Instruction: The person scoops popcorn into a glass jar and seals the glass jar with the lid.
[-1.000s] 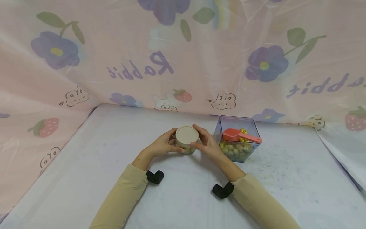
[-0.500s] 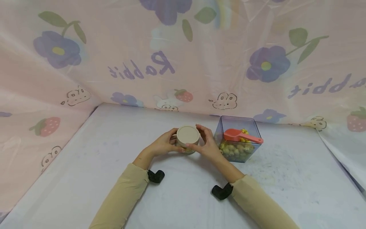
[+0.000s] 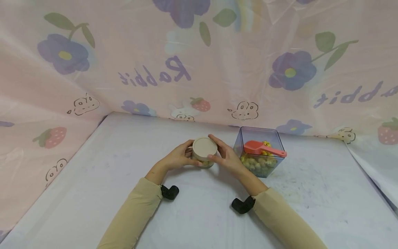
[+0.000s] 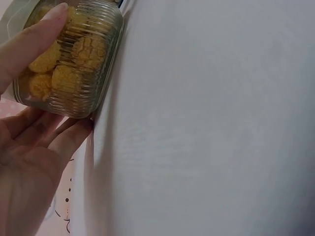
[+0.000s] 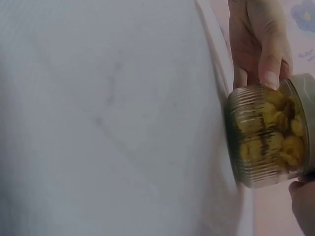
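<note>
A clear ribbed glass jar [image 3: 207,164], topped by a round beige lid [image 3: 205,148], stands upright on the white table. Yellow popcorn pieces [image 4: 87,53] show through its wall in both wrist views. My left hand [image 3: 178,157] grips the jar's body from the left, thumb across the near side and fingers behind. From the right, my right hand [image 3: 229,159] holds the lid's rim, with its thumb at the front and fingers at the far edge. Only part of the right hand shows in the right wrist view, at the lower right edge.
A clear bluish square container [image 3: 245,138] with popcorn in it stands just right of my right hand. Across its top rests a coral-red scoop [image 3: 256,147]. A pink printed sheet [image 3: 214,62] hangs behind and at the left of the table.
My right hand's thumb shifted left along the lid's rim, then back right, with its fingers also moving. The left hand stays on the jar, which keeps nearly the same place.
</note>
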`<control>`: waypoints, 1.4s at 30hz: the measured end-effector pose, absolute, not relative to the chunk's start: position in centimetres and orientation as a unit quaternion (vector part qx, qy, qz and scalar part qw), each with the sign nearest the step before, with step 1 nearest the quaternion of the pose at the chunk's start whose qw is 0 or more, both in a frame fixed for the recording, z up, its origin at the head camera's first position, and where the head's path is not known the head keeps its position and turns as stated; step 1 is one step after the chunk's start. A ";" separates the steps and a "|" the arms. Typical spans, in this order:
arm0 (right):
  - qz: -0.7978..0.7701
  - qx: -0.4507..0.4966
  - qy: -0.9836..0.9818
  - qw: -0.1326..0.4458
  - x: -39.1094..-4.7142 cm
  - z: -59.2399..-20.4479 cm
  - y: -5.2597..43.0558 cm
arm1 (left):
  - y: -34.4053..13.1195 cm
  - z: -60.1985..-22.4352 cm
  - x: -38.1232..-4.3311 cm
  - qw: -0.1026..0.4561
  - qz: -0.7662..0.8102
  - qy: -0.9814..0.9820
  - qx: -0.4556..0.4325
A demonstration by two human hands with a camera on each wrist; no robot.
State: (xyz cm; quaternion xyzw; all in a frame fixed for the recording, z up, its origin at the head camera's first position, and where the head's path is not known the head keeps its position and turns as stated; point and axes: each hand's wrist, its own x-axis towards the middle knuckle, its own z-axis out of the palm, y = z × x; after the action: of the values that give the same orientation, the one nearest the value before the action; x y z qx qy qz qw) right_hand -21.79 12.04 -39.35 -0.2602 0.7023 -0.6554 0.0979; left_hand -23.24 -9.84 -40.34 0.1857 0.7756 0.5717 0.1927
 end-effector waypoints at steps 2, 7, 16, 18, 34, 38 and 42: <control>-0.648 -0.253 0.713 0.088 -21.8 -39.4 12.0 | -9.8 -40.3 -23.2 0.194 0.572 0.775 0.186; -0.631 -0.216 0.742 0.068 -21.5 -39.1 11.7 | -9.6 -40.5 -23.3 0.193 0.575 0.774 0.183; -0.626 -0.185 0.754 0.070 -21.3 -39.1 11.4 | -9.5 -40.5 -23.2 0.191 0.574 0.776 0.179; -0.626 -0.197 0.750 0.080 -21.3 -39.1 11.5 | -9.5 -40.5 -23.2 0.193 0.573 0.776 0.177; -0.598 -0.194 0.776 0.061 -21.4 -38.8 11.6 | -9.4 -40.4 -23.2 0.181 0.570 0.781 0.178; -0.597 -0.182 0.781 0.039 -21.1 -38.9 11.2 | -9.4 -40.5 -23.1 0.172 0.579 0.778 0.173; -0.596 -0.177 0.783 0.017 -20.9 -39.4 10.9 | -9.3 -40.7 -22.9 0.159 0.575 0.785 0.165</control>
State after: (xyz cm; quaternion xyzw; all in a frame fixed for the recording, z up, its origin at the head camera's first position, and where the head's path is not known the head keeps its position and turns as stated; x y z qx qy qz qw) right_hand -20.88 10.94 -39.42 -0.1766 0.7833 -0.5957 0.0166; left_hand -22.88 -9.33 -40.69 0.1647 0.7855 0.5750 0.1589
